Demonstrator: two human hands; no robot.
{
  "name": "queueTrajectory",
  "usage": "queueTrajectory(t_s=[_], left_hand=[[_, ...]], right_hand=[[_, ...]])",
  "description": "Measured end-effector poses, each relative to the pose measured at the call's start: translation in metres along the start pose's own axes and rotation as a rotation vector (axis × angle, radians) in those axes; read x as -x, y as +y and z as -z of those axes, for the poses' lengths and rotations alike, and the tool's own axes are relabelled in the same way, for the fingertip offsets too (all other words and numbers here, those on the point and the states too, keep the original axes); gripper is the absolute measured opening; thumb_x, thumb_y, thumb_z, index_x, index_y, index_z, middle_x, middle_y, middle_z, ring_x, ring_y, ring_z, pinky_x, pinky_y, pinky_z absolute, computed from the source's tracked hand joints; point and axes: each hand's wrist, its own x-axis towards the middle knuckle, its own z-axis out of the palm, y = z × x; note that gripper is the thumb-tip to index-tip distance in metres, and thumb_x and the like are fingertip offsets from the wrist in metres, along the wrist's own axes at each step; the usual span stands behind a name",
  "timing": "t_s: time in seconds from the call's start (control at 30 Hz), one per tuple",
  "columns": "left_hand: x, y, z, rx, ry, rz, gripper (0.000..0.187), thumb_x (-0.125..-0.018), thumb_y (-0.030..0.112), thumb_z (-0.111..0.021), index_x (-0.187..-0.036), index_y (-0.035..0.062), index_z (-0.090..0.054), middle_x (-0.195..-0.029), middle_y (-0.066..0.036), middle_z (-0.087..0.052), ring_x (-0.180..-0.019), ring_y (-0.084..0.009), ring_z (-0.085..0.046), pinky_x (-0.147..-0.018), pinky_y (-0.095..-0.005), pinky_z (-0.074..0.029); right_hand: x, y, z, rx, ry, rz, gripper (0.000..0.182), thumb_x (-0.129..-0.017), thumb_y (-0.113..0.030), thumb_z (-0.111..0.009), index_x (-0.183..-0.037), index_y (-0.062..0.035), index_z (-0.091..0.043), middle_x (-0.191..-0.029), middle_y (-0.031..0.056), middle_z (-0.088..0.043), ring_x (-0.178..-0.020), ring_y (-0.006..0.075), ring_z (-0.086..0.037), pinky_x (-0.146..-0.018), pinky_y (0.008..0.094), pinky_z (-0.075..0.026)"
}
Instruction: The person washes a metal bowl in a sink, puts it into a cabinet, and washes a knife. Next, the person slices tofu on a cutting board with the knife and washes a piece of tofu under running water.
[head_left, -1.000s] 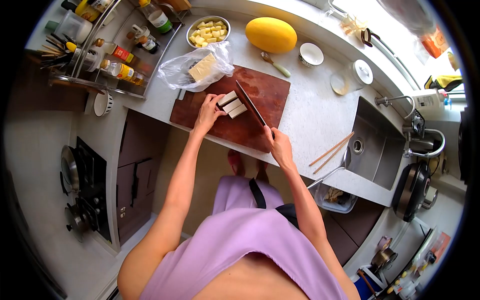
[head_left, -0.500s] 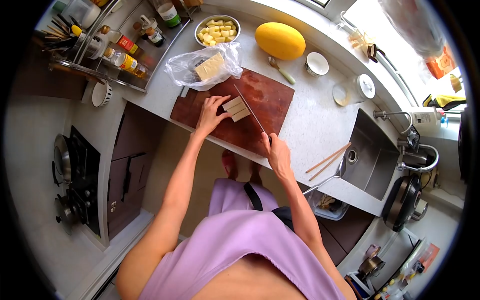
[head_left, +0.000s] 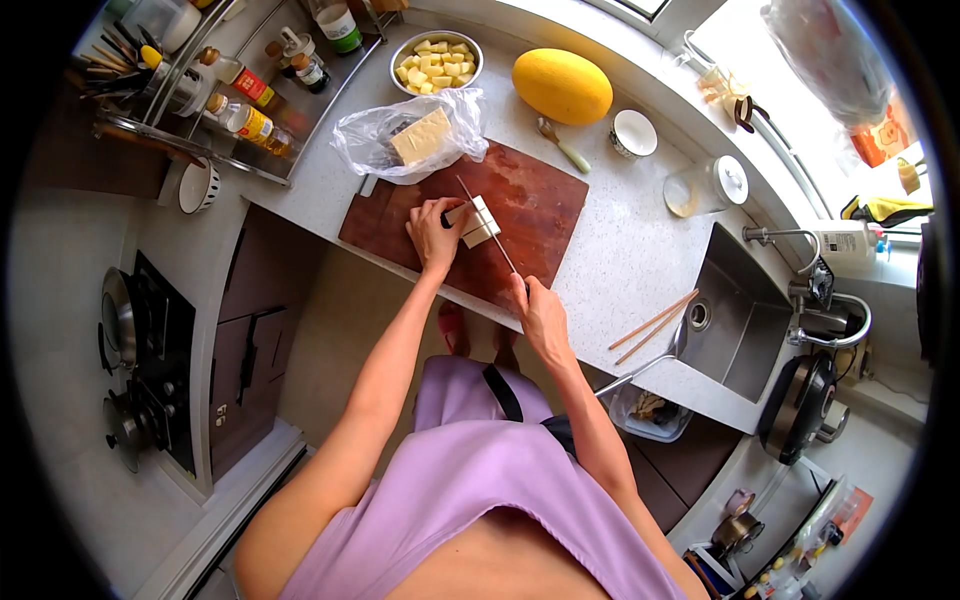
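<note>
A pale tofu-like block (head_left: 480,226) with cut lines lies on the reddish-brown cutting board (head_left: 540,200). My left hand (head_left: 436,232) is at the block's left side, fingers bent and pressed against it. In my right hand (head_left: 542,318) is the handle of a knife (head_left: 500,248), whose thin blade runs up and left over the block. Behind the board's upper left edge, a second pale block (head_left: 421,137) rests in a clear plastic bag (head_left: 360,140).
Along the back are a bowl of pale cubes (head_left: 436,66), a yellow melon (head_left: 562,86), a peeler-like tool (head_left: 564,145), a small bowl (head_left: 634,133) and a lidded jar (head_left: 705,186). Chopsticks (head_left: 655,326) lie beside the sink (head_left: 735,320). Bottles stand on a rack (head_left: 290,182) at left.
My left hand has moved right, closer against the block. My right hand and the knife have shifted left, bringing the blade from the block's right side to over it.
</note>
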Motion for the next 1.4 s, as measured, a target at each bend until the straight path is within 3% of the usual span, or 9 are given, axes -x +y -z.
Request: queueTrajectory(t_s=[0.33, 0.47, 0.67, 0.77, 0.87, 1.2, 1.27, 1.4], left_hand=[[0.000, -0.006, -0.004, 0.007, -0.016, -0.004, 0.018, -0.076, 0.033, -0.074, -0.090, 0.0214, -0.070, -0.091, 0.004, -0.062, -0.095, -0.0226, -0.052, -0.081, -0.0405, -0.037], [-0.001, -0.005, -0.003, 0.007, -0.028, 0.002, 0.019, -0.076, 0.034, -0.075, -0.089, 0.0212, -0.070, -0.092, 0.004, -0.062, -0.096, -0.0226, -0.052, -0.081, -0.0407, -0.037], [-0.002, -0.003, 0.002, 0.008, -0.014, -0.023, 0.019, -0.077, 0.033, -0.074, -0.090, 0.0202, -0.070, -0.090, 0.004, -0.062, -0.093, -0.0217, -0.053, -0.081, -0.0403, -0.038], [-0.001, -0.013, 0.004, 0.197, -0.015, -0.003, 0.018, -0.077, 0.028, -0.075, -0.090, 0.0170, -0.070, -0.088, 0.002, -0.063, -0.089, -0.0205, -0.055, -0.079, -0.0385, -0.039], [0.000, -0.019, 0.007, 0.288, 0.057, -0.107, 0.020, -0.074, 0.015, -0.077, -0.090, 0.0062, -0.069, -0.084, -0.005, -0.065, -0.077, -0.0204, -0.058, -0.071, -0.0330, -0.046], [0.000, -0.023, 0.008, 0.314, 0.036, -0.102, 0.016, -0.074, 0.011, -0.075, -0.088, 0.0055, -0.068, -0.082, -0.006, -0.064, -0.079, -0.0216, -0.059, -0.069, -0.0331, -0.046], [0.000, -0.023, 0.008, 0.334, 0.004, -0.082, 0.015, -0.074, 0.014, -0.074, -0.084, 0.0052, -0.067, -0.082, -0.007, -0.063, -0.081, -0.0259, -0.057, -0.075, -0.0375, -0.045], [0.000, -0.022, 0.009, 0.326, 0.014, -0.097, 0.015, -0.075, 0.015, -0.074, -0.084, 0.0051, -0.067, -0.081, -0.007, -0.062, -0.081, -0.0261, -0.057, -0.074, -0.0379, -0.044]], right_hand=[[-0.010, -0.006, 0.002, -0.069, -0.136, -0.051, 0.052, -0.098, -0.043, -0.043, -0.079, 0.0030, -0.057, -0.073, 0.0285, -0.061, -0.074, 0.0479, -0.059, -0.066, 0.0528, -0.045], [-0.020, 0.012, -0.019, 0.044, -0.073, -0.054, 0.052, -0.099, -0.043, -0.042, -0.080, 0.0035, -0.058, -0.073, 0.0281, -0.061, -0.075, 0.0479, -0.059, -0.066, 0.0525, -0.045], [-0.016, 0.012, -0.011, -0.121, -0.007, 0.042, 0.052, -0.100, -0.040, -0.042, -0.075, 0.0044, -0.053, -0.067, 0.0283, -0.057, -0.065, 0.0467, -0.055, -0.060, 0.0483, -0.043], [-0.002, -0.003, -0.001, -0.033, 0.003, 0.025, 0.049, -0.098, -0.041, -0.043, -0.079, 0.0023, -0.054, -0.068, 0.0297, -0.058, -0.070, 0.0478, -0.058, -0.062, 0.0530, -0.043], [0.002, -0.008, 0.000, -0.015, -0.007, 0.038, 0.048, -0.098, -0.041, -0.044, -0.079, 0.0024, -0.054, -0.068, 0.0293, -0.058, -0.070, 0.0477, -0.057, -0.061, 0.0531, -0.044], [0.008, -0.010, -0.004, 0.039, -0.064, 0.013, 0.050, -0.098, -0.042, -0.042, -0.080, 0.0028, -0.056, -0.075, 0.0293, -0.061, -0.073, 0.0486, -0.059, -0.066, 0.0537, -0.046], [0.005, -0.012, -0.005, 0.045, -0.075, 0.017, 0.051, -0.098, -0.042, -0.042, -0.080, 0.0031, -0.056, -0.076, 0.0294, -0.061, -0.074, 0.0487, -0.059, -0.067, 0.0540, -0.046], [-0.003, -0.004, -0.023, 0.068, -0.098, 0.013, 0.051, -0.099, -0.042, -0.042, -0.080, 0.0036, -0.057, -0.077, 0.0291, -0.062, -0.075, 0.0482, -0.059, -0.067, 0.0537, -0.046]])
